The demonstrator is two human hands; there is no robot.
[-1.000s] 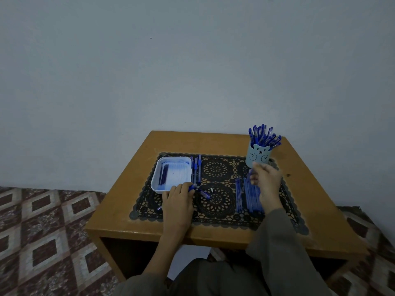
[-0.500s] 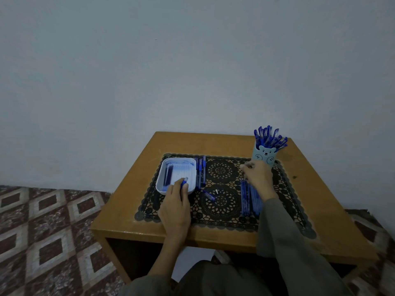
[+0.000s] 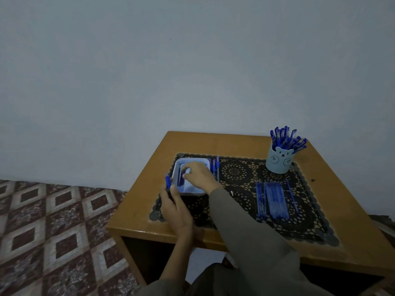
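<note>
Now, left hand (image 3: pixel 177 208): raised just left of the white tray (image 3: pixel 192 160), thumb and fingers pinching a blue pen piece (image 3: pixel 167 182) upright.
Right hand (image 3: pixel 199 175): arm crosses over into the white tray, fingers curled downward; grasp cannot be told.
White tray: far-left on the lace mat (image 3: pixel 239 195).

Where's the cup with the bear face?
In the head view, the bear-faced cup stands far right on the black lace mat, just beyond the row of blue pen refills.
</note>
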